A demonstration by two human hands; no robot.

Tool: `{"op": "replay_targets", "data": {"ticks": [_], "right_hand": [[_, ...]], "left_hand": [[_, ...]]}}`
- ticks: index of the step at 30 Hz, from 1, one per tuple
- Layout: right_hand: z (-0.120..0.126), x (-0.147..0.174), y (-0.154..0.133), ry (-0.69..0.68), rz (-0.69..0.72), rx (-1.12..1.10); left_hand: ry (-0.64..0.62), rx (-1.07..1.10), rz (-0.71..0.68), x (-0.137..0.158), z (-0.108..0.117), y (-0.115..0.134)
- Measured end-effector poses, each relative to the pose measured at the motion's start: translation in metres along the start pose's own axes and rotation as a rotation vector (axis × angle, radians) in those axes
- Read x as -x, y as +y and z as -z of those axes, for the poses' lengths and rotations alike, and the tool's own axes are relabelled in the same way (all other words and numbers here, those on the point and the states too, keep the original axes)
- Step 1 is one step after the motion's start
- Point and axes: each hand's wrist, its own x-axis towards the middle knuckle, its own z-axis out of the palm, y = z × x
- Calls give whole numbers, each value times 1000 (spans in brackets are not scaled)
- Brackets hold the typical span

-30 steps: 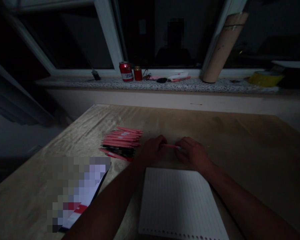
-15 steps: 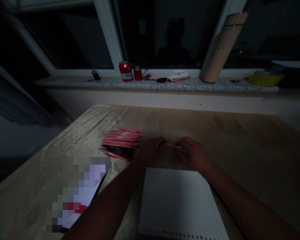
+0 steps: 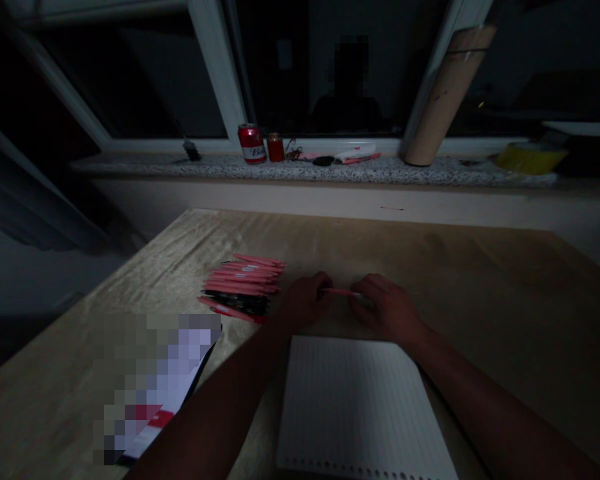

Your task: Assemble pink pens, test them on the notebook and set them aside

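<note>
A slim pink pen (image 3: 339,291) spans the gap between my two hands, just above the table. My left hand (image 3: 307,298) is closed at the pen's left end, with its fingertips partly in shadow. My right hand (image 3: 383,303) is curled around the right end, where a paler part of the pen shows between the fingers. Left of my left hand lies a row of pink pens (image 3: 245,275), with black pens (image 3: 240,302) along its near side. A lined spiral notebook (image 3: 355,407) lies open below my hands, close to my right wrist.
A lit phone-like screen (image 3: 180,380), partly blurred, lies by my left forearm. Along the granite sill (image 3: 300,171) stand a red can (image 3: 252,144), a small red jar (image 3: 275,147), a tall tan tube (image 3: 450,97) and a yellow roll (image 3: 530,158).
Slightly more of the pink pen's left end shows beside my left fingers. Both hands keep nearly the same place, and the other things have not moved.
</note>
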Motion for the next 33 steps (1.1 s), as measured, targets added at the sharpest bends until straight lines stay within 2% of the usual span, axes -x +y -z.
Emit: {"op": "replay_targets", "data": {"ticks": [11, 25, 33], "right_hand": [[-2, 0, 2, 27, 15, -14], [1, 0, 0, 3, -2, 2], [-1, 1, 2, 10, 9, 10]], "left_hand": [[-25, -54, 35, -2, -1, 2], [-14, -172, 10, -3, -3, 2], [2, -155, 6, -3, -3, 2]]}}
